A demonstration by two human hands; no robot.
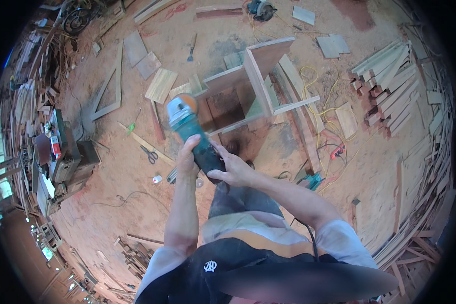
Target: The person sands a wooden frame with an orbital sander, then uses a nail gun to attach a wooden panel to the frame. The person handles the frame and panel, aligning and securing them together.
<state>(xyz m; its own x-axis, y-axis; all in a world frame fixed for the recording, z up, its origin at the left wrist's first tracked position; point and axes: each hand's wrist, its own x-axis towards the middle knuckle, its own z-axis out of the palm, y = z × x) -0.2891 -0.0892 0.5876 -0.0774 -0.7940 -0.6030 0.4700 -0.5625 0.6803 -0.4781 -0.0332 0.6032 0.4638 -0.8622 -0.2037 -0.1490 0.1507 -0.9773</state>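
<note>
In front of my body I hold an angle grinder [188, 124] with a teal casing, a silver head and an orange-brown disc at its far left end. My left hand [187, 156] is wrapped round its left side, thumb along the casing. Around the dark rear part of the body, my right hand [234, 166] grips from the right. Just beyond the grinder, a wooden box-like frame [262, 86] with open compartments stands on the dirt floor. The disc is near its left corner, but I cannot tell if they touch.
Scissors [150, 154] and a long wood strip [147, 143] lie left. A yellow cord [309, 83] loops right of the frame, near a red power strip [338, 151]. Stacked planks [390, 91] sit far right; a circular saw [262, 9] lies at the back. A dark cabinet [66, 152] stands left.
</note>
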